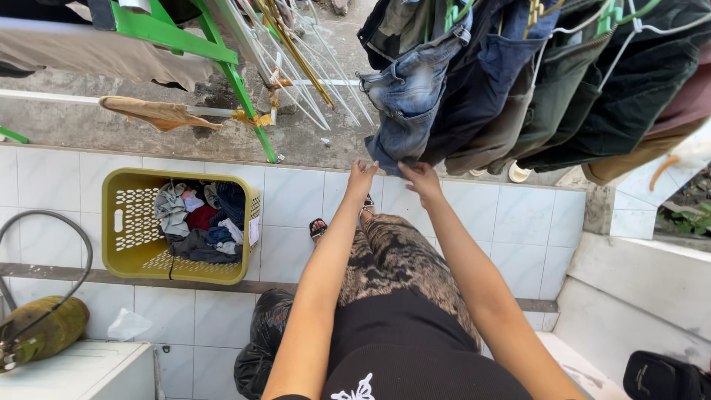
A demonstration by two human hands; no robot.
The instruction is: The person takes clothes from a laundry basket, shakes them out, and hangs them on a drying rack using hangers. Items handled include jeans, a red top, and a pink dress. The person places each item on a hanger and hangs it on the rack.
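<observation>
Both my arms reach forward to a pair of blue denim shorts [407, 96] that hangs from a hanger among other clothes. My left hand [361, 178] grips the bottom hem of the denim shorts on the left. My right hand [420, 179] pinches the same hem just to the right. Darker garments [563, 81] hang on hangers beside the shorts, to the right. My legs in patterned trousers and sandalled feet stand on white floor tiles below.
A yellow laundry basket [126, 230] with several crumpled clothes stands on the tiles at left. A green drying rack [222, 67] with empty wire hangers is behind it. A black plastic bag [263, 341], a hose and a green cylinder [44, 330] lie nearby.
</observation>
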